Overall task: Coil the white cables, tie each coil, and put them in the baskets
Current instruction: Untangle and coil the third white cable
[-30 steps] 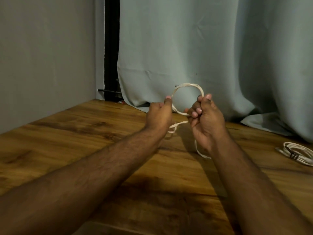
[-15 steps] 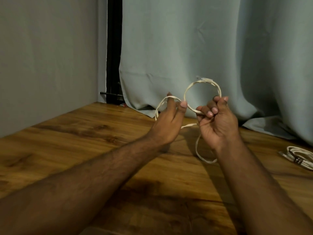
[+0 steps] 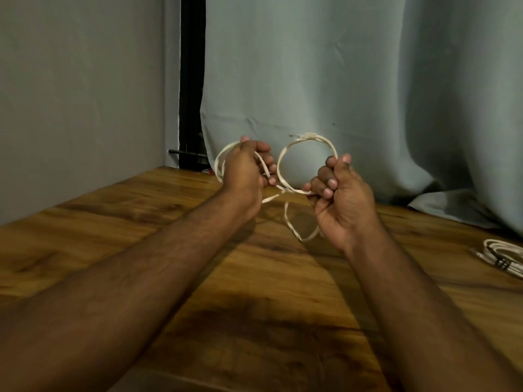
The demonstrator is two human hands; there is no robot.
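Both hands are up above the surface, and both are busy with one white cable. The right hand has its fingers curled tight around the bottom of a round loop, the loop standing upright above the fist with the plug at its very top. The left hand grips a second loop, strands running across its curled fingers. A slack length droops between the hands toward the wood. Far right, another coiled cable lies flat on the surface. Behind it all hangs a grey curtain.
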